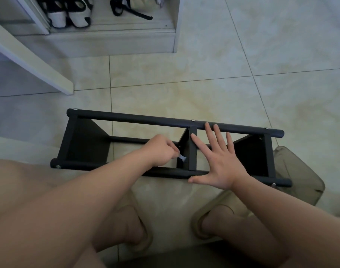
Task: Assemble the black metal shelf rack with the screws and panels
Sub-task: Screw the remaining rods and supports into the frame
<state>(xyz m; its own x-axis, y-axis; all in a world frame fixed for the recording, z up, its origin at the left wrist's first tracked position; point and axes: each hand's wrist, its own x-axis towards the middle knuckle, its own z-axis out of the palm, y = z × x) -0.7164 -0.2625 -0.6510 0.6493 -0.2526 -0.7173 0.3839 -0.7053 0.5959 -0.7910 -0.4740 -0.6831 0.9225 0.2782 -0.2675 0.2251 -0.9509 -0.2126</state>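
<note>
1. Two hands at work: left hand point(161, 149) curled, pinching a small silver tool point(182, 157); right hand point(221, 163) flat, fingers spread, resting on the rack point(136, 118).
2. Rack lies on the floor point(204, 84) just ahead of both hands, long axis left-right.
3. Middle panel point(192, 149) sits between the hands; left hand is nearer its inner face, so it probably tightens there next.

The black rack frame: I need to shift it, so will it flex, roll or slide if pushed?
Probably stiff: the black rack frame has three cross panels joining its tubes. Unlikely to roll or tip, lying long and low on the tiled floor. May slide easily on glossy tiles.
</note>
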